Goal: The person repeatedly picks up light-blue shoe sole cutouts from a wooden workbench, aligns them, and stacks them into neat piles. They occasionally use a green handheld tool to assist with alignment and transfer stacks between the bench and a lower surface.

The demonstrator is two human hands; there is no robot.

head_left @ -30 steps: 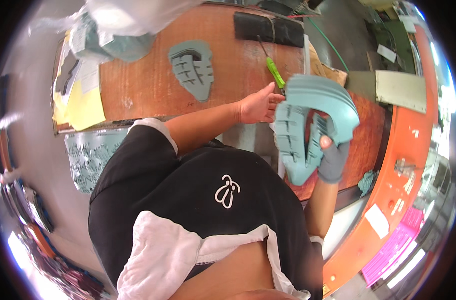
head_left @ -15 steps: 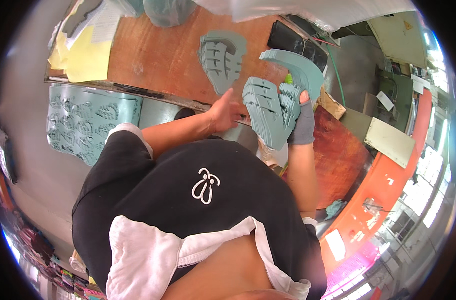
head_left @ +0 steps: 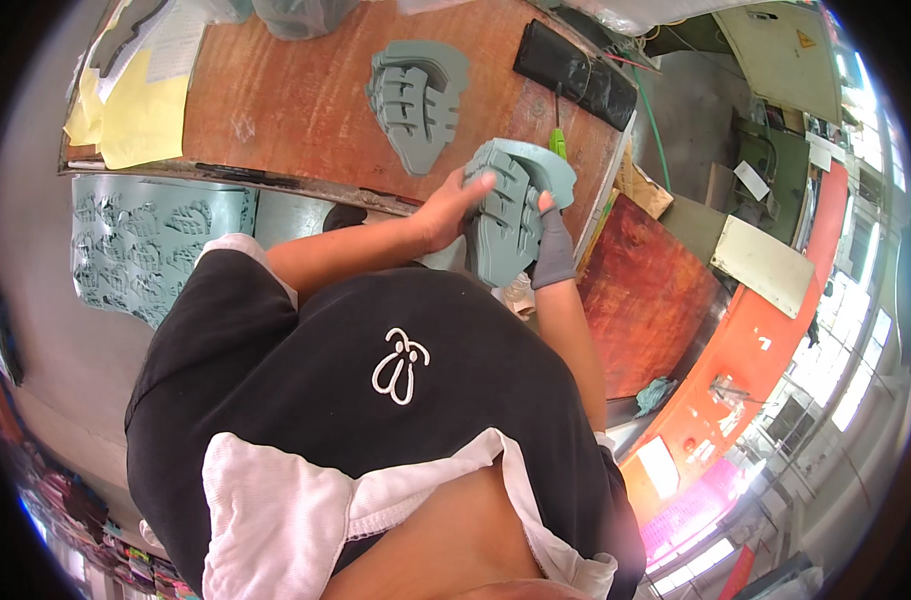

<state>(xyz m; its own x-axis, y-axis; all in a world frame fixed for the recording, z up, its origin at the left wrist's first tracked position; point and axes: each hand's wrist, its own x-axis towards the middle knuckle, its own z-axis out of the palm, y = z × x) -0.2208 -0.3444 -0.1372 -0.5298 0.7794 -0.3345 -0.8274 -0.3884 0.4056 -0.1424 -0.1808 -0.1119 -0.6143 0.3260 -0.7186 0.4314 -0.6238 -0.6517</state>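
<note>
A stack of grey-green, die-cut sheet pieces (head_left: pixel 505 225), with slotted strips and a curved band at the top, is held in front of my chest. My bare left hand (head_left: pixel 453 208) grips its left side, with the thumb over the front. On the right edge, my right hand (head_left: pixel 552 245), in a grey glove with the thumb tip bare, is closed round the stack. Its other fingers are hidden behind the pieces. A similar stack of cut pieces (head_left: pixel 413 105) lies on the brown wooden table (head_left: pixel 285 90), beyond my left hand.
A black pouch (head_left: pixel 575 75) and a green-handled tool (head_left: pixel 558 143) lie at the table's right end. Yellow paper (head_left: pixel 145 125) covers the left end. Below the table edge at left hangs a grey-green sheet (head_left: pixel 165 240) with cut shapes. A reddish board (head_left: pixel 645 290) stands at right.
My left hand has moved right and taken hold of the stack. The curved band, which stuck out to the upper right, now lies against the other pieces. My right hand has come left.
</note>
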